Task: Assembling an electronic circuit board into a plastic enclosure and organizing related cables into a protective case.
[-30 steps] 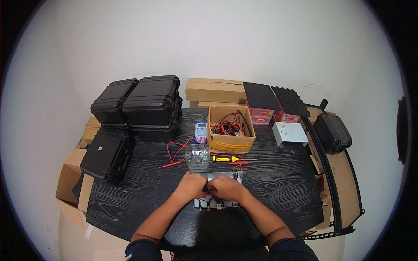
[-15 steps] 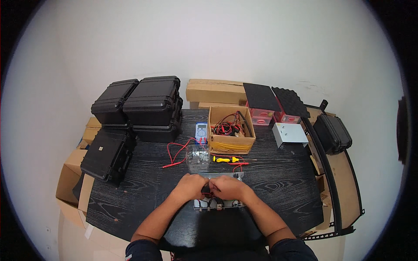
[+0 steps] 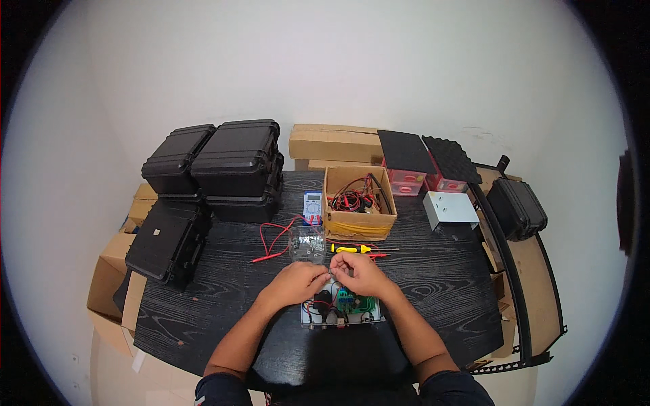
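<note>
An open metal chassis point(image 3: 379, 318) lies on the black table in front of me, with a green circuit board point(image 3: 365, 306), dark round parts and red and black wires inside. My left hand point(image 3: 303, 281) is above its far left part, fingers pinched. Close beside it, my right hand point(image 3: 357, 272) is also pinched, over the chassis's far edge. The fingertips of both hands nearly meet; whatever is between them is too small to make out. Beyond them stand a clear plastic tray point(image 3: 298, 255) of small metal parts and a yellow-and-black screwdriver point(image 3: 352, 248).
A blue multimeter point(image 3: 313, 205) with red leads point(image 3: 265, 242) lies beside a cardboard box point(image 3: 359, 227) of cables. Black hard cases point(image 3: 233, 159) are stacked at the left. A white metal cover point(image 3: 452, 206) and red drawer boxes point(image 3: 408, 179) stand at the right.
Both hands have lifted away from the inside of the chassis toward its far edge, and the right hand has moved a little right. The green circuit board now shows.
</note>
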`<action>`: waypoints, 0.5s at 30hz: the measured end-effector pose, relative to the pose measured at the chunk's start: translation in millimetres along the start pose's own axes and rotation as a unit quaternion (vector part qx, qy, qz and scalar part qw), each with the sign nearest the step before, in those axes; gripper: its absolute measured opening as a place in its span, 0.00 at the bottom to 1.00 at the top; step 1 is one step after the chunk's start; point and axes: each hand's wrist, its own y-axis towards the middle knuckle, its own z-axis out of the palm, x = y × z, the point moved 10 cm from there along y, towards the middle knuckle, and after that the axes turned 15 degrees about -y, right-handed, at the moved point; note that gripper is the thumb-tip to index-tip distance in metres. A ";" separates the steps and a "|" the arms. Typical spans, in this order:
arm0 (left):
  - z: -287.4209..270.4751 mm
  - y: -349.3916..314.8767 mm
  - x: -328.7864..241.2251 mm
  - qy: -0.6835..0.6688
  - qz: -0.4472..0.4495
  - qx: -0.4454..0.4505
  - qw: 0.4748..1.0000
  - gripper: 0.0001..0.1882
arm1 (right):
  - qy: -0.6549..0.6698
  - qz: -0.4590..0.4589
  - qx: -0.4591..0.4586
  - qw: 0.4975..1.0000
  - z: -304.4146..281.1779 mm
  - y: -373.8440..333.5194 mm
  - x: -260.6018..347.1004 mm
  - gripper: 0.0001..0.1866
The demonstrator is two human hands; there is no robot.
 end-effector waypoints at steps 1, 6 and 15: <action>-0.2 0.7 0.0 -0.003 0.010 -0.003 1.000 0.12 | 0.014 -0.002 -0.009 1.000 -1.4 -0.3 1.0 0.05; -5.3 1.8 -4.8 -0.001 0.023 -0.025 0.999 0.11 | -0.030 -0.055 -0.051 0.997 -11.9 -1.3 10.1 0.08; -14.2 -1.4 -4.8 0.063 0.051 -0.055 0.995 0.11 | 0.149 0.037 -0.038 0.987 15.5 6.1 -27.7 0.06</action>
